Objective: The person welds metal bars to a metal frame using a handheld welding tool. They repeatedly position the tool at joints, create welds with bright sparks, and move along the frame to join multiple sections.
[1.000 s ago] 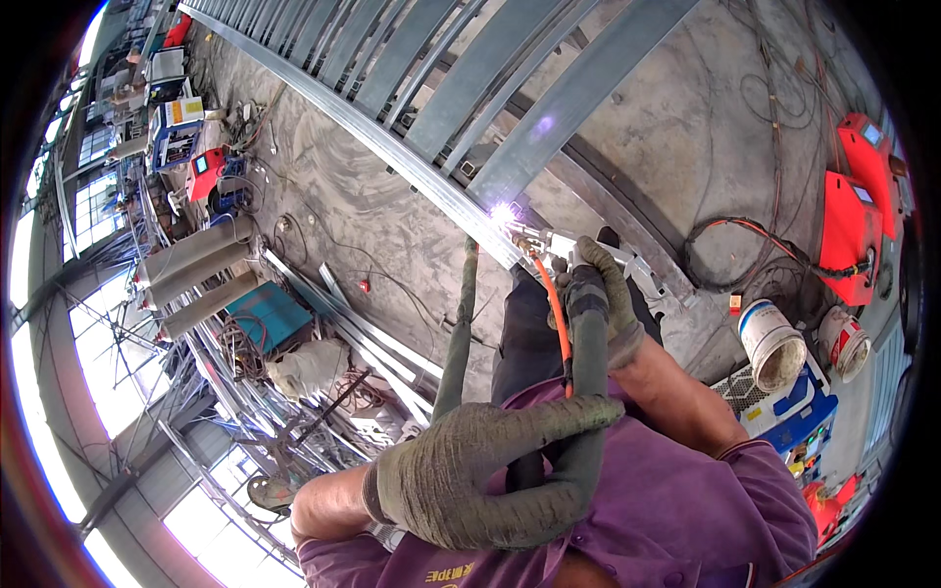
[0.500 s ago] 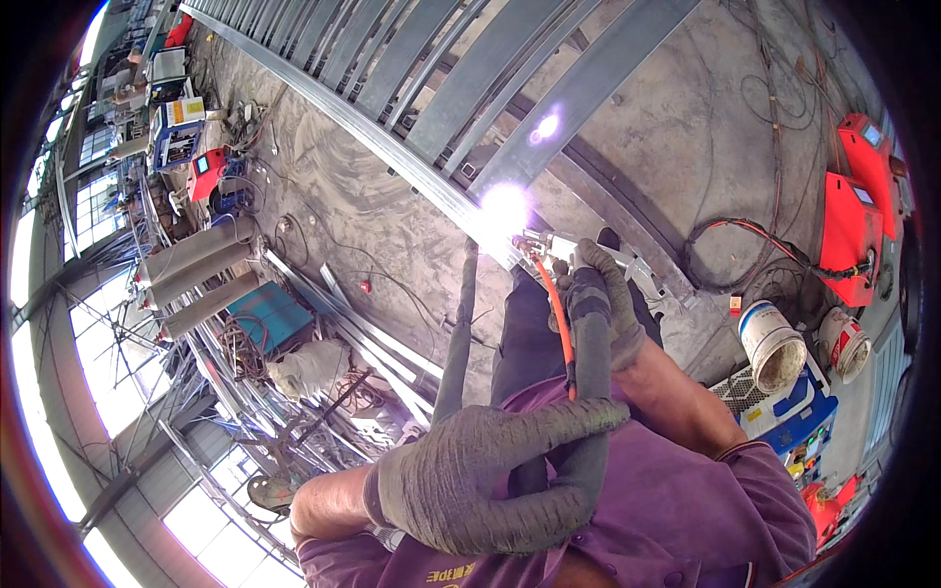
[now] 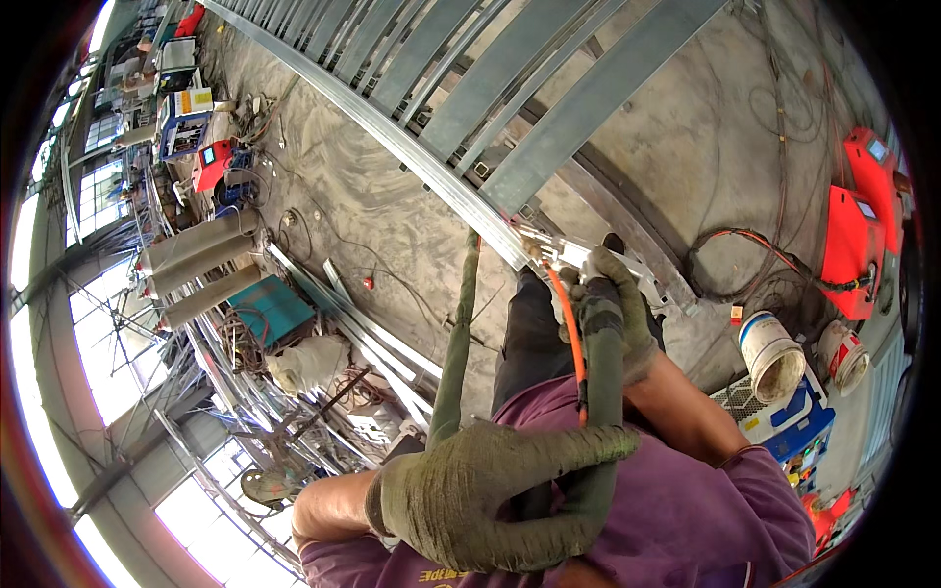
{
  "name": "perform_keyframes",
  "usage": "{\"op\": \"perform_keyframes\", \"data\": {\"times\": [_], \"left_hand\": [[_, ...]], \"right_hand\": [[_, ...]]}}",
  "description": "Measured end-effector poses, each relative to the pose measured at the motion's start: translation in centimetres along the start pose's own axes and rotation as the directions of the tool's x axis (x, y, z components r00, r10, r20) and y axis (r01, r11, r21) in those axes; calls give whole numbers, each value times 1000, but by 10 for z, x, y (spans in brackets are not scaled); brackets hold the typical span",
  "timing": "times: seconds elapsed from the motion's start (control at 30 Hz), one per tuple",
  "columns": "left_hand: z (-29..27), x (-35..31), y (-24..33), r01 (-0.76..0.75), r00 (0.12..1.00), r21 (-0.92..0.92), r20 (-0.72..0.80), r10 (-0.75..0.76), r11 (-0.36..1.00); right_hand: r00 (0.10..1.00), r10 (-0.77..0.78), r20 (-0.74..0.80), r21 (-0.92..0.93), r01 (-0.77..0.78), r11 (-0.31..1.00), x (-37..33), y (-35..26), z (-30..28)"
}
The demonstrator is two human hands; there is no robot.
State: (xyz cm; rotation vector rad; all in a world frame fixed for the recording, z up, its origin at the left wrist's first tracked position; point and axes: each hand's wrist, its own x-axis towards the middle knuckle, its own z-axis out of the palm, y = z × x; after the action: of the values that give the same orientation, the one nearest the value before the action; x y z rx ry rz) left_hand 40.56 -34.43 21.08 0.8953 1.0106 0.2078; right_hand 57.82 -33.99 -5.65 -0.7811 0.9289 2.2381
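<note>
My right hand (image 3: 619, 304), in a dark work glove, is closed around the handle of a welding torch (image 3: 559, 253). The torch's front end is beside the end of a grey metal rail (image 3: 480, 209), with no bright arc; whether they touch I cannot tell. An orange hose (image 3: 570, 328) and a thick sleeved cable (image 3: 604, 367) run back from the torch toward me. Lower down, my gloved left hand (image 3: 480, 495) is wrapped around the cable. Another length of sleeved cable (image 3: 455, 367) hangs to the left of my legs.
Flat grey slats (image 3: 588, 103) join the rail. At right stand red machines (image 3: 849, 245), a coiled cable (image 3: 725, 240), two stained buckets (image 3: 771, 358) and a blue unit (image 3: 799, 421). Metal bars (image 3: 382, 358) and a teal box (image 3: 272, 312) lie left.
The bright arc at the torch's front end has gone out. The rail and slats appear slightly shifted in view. Both hands keep their hold.
</note>
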Motion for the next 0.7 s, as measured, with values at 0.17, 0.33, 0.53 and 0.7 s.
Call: {"op": "perform_keyframes", "data": {"times": [0.17,0.33,0.53,0.7], "left_hand": [[-5,1,-7,-35,999,11,-6,35,999],[-7,2,-9,-43,999,21,-10,43,999],[-7,2,-14,-73,996,29,-54,75,997],[-12,-1,-12,-12,1000,32,-22,13,999]], "right_hand": [[978,-154,-143,-82,143,986,-12,-2,1],[998,-54,-41,-31,52,998,-3,-7,-2],[998,-51,-41,-18,50,999,11,-4,-8],[993,-113,-45,-87,109,990,16,-3,-10]]}}
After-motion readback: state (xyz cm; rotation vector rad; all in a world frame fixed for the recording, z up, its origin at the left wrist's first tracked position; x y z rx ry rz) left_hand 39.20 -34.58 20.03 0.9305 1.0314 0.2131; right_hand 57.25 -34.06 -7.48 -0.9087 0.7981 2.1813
